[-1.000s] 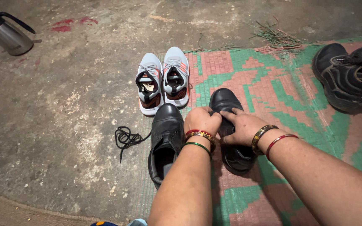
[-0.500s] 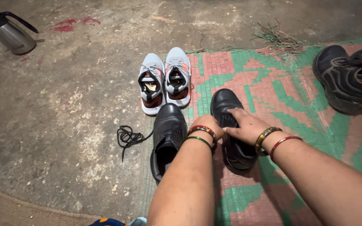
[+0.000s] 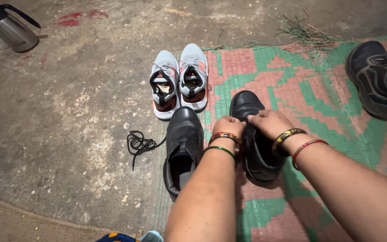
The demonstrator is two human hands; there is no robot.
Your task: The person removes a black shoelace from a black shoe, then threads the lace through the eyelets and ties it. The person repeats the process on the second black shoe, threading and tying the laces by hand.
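Black shoe [image 3: 254, 134], toe pointing away, gripped by left hand [image 3: 228, 127] and right hand [image 3: 267, 124].

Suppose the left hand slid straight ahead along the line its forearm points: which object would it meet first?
The left hand already rests on the right-hand black shoe. Carried on, it would probably run along that shoe's toe, then onto the woven mat; depth is uncertain.

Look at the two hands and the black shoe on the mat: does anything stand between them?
Nothing visible does. The left hand and the right hand are both already on the right black shoe, gripping at its opening. The other black shoe lies beside it to the left, apart from both hands.
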